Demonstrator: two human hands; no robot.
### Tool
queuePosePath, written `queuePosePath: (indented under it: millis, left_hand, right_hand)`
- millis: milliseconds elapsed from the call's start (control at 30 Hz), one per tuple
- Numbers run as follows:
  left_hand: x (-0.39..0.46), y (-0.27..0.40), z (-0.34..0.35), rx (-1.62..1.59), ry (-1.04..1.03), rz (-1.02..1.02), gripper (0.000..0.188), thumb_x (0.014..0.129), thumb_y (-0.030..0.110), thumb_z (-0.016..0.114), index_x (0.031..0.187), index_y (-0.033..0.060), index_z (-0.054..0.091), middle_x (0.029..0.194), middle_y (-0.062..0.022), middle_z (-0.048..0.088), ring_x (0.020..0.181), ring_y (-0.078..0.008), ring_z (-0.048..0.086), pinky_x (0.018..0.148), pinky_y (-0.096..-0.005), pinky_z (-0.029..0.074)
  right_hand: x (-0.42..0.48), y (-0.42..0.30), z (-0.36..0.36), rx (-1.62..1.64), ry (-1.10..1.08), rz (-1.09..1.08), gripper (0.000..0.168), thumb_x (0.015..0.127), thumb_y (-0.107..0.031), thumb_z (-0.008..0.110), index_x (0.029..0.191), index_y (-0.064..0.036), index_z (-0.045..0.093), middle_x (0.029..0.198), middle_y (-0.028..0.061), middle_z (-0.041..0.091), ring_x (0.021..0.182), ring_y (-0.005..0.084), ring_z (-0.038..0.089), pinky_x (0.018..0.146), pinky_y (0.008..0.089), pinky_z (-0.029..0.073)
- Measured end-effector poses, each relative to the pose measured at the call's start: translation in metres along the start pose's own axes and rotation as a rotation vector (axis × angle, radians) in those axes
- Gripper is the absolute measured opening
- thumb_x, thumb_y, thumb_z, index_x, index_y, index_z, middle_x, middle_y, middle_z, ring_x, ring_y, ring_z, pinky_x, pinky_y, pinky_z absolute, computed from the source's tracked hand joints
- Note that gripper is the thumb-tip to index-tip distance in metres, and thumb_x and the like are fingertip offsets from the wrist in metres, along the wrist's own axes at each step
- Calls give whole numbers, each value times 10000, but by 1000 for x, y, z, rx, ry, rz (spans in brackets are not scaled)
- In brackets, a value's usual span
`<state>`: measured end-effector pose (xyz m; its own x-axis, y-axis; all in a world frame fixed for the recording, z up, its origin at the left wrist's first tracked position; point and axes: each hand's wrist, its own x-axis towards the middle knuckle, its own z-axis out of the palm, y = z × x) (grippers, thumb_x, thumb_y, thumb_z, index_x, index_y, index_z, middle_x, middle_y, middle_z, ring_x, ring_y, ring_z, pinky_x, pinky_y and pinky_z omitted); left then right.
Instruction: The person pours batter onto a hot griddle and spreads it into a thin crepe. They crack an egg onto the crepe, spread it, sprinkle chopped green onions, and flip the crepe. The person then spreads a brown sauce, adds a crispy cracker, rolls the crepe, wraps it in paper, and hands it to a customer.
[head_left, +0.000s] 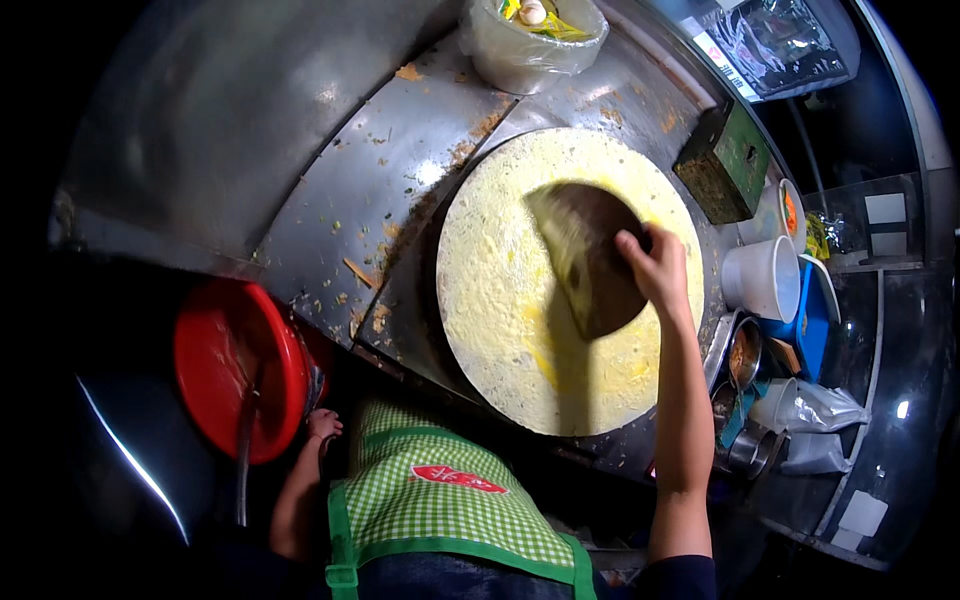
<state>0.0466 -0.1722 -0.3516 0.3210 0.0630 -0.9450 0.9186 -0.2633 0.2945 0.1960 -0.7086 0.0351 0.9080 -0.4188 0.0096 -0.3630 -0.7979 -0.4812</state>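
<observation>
A thin pale-yellow crepe covers the round griddle, with wet egg streaked over its surface. My right hand grips a dark, rounded spreader by its right edge, held over the middle of the crepe. Yellow batter or egg coats the spreader's straight left edge, and its shadow falls on the crepe. Lower left, my left hand is beside the red plastic basin, near its rim; its fingers are partly in shadow, so whether it holds anything is unclear. A ladle handle leans out of the basin.
A plastic-lined bin with eggshell stands behind the griddle. On the right are a green metal box, a white tub, a blue container and metal pots. Food scraps dot the steel counter.
</observation>
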Motion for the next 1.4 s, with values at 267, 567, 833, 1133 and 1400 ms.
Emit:
queuePosePath:
  millis: [267,567,833,1133,1400]
  left_hand:
    - [6,-7,10,169,-42,-66,168,793,216,472,866,67,496,662,-81,570,486,-164,524,401,-282,413]
    - [-27,29,26,119,106,11,153,795,173,454,811,40,529,583,-74,557,394,-151,497,355,-255,370]
    - [-56,11,57,198,88,-46,131,784,145,479,825,32,532,616,-85,573,419,-159,522,368,-259,392]
    - [-37,58,66,202,40,141,141,789,151,466,843,41,537,619,-79,571,441,-147,527,378,-244,394]
    - [-44,60,50,176,87,82,142,788,154,475,857,50,541,635,-70,574,445,-135,521,394,-239,386]
  right_hand:
    - [-20,165,-32,485,362,420,201,765,-147,602,840,40,596,763,6,571,653,73,477,585,218,389]
    - [27,104,-84,-215,258,-25,170,760,-120,560,902,-27,578,755,187,581,645,258,578,597,297,432]
    - [-166,121,6,-408,333,-248,295,716,-7,477,972,-83,602,1007,111,584,960,263,552,970,505,207]
    - [-164,41,-53,-174,210,121,164,705,-53,556,858,-46,616,654,128,584,542,240,577,513,303,454]
    - [-169,-53,7,-224,109,-79,112,682,-116,598,787,-78,583,492,119,490,424,278,503,413,358,386]
